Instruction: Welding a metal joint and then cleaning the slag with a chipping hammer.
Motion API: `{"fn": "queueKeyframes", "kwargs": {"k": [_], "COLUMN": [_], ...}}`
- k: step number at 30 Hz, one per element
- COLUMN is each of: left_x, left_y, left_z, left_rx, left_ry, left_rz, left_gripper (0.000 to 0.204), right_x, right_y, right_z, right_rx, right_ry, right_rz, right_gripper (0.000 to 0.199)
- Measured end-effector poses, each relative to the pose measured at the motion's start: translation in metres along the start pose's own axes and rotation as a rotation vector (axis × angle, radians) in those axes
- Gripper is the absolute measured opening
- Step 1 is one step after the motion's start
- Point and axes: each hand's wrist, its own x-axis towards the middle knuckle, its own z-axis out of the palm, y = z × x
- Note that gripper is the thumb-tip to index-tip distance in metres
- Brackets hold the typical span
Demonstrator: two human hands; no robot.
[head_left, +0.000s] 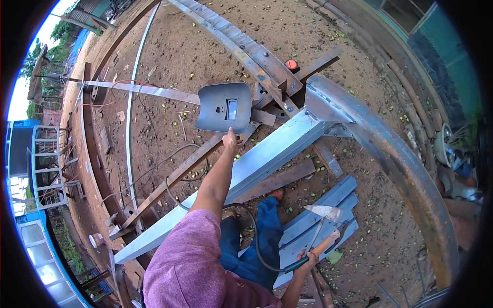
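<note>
My left hand (pixel 232 138) reaches forward and is closed at the lower edge of a dark grey welding shield (pixel 208 108) with a small rectangular window. The shield is held over the crossing steel pieces. Low on the right, my right hand (pixel 308 261) is closed round a cabled welding electrode holder (pixel 326 243) with a tan front part. A chipping hammer (pixel 324 212) with a pointed head and thin shaft runs into the same grip. Between my hands slants a light grey box beam (pixel 277 149), joined at its far end to a curved, rusty steel beam (pixel 395 159).
Grey metal planks (pixel 313 220) lie beside my legs. A black cable (pixel 251 218) loops across the box beam. Rusty bars (pixel 174 177) and long curved strips (pixel 136 102) cross the dirt. An orange-topped object (pixel 291 65) sits beyond the joint. A blue vehicle (pixel 38 231) stands left.
</note>
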Motion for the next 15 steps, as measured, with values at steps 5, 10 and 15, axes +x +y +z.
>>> {"fn": "queueKeyframes", "kwargs": {"k": [5, 10, 15], "left_x": [-0.019, -0.066, -0.129], "left_y": [-0.003, -0.021, -0.017], "left_z": [-0.098, -0.235, -0.391], "left_rx": [0.051, 0.481, 0.669], "left_ry": [-0.165, -0.076, -0.164], "left_rz": [0.092, 0.425, 0.526], "left_gripper": [0.049, 0.046, 0.036], "right_x": [-0.052, -0.121, -0.209], "right_y": [-0.006, -0.005, 0.014], "right_z": [0.023, 0.045, 0.068], "right_rx": [-0.051, -0.153, -0.18], "right_ry": [-0.076, -0.132, -0.185], "right_rz": [-0.046, -0.134, -0.246], "right_gripper": [0.021, 0.014, 0.015]}}
